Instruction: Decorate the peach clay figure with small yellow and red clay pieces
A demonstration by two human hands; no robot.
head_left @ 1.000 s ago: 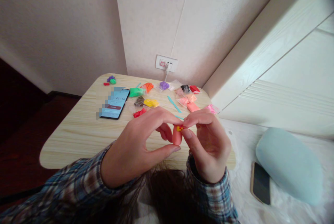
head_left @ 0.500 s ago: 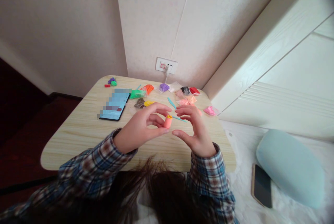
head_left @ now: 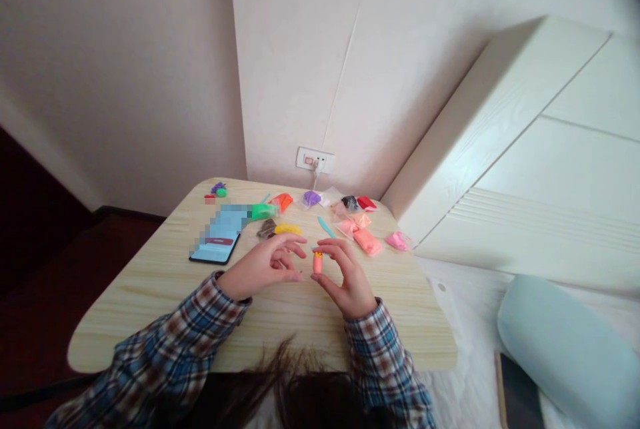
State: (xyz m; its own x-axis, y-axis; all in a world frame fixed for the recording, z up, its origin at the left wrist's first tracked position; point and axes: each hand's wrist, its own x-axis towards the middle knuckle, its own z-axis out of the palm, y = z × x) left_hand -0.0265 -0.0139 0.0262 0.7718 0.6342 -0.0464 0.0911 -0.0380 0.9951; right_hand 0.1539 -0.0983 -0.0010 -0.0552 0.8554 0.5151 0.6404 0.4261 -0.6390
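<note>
A small coral-pink clay cylinder (head_left: 317,264) with yellow bits on top is pinched upright between the thumb and fingers of my right hand (head_left: 349,282), over the middle of the table. Just left of it, my left hand (head_left: 263,266) has its thumb and fingers apart, with nothing between them. A teal clay knife (head_left: 326,227) lies on the table beyond the hands. A yellow lump of clay (head_left: 289,230) and a packet of dark clay (head_left: 267,229) are behind my left hand. A coral clay packet (head_left: 367,241) rests beyond my right hand.
On the wooden table (head_left: 150,322), a tablet-like screen (head_left: 220,242) sits at left. Green (head_left: 263,212), orange (head_left: 281,202), purple (head_left: 311,198) and pink (head_left: 397,240) clay packets lie toward the back. A wall socket (head_left: 315,160) is behind. A phone (head_left: 520,389) and blue cushion (head_left: 565,349) are at right.
The clay cylinder has passed from my left hand to my right. My left hand has opened and drawn a little away. The camera view has tilted up, so the table appears lower.
</note>
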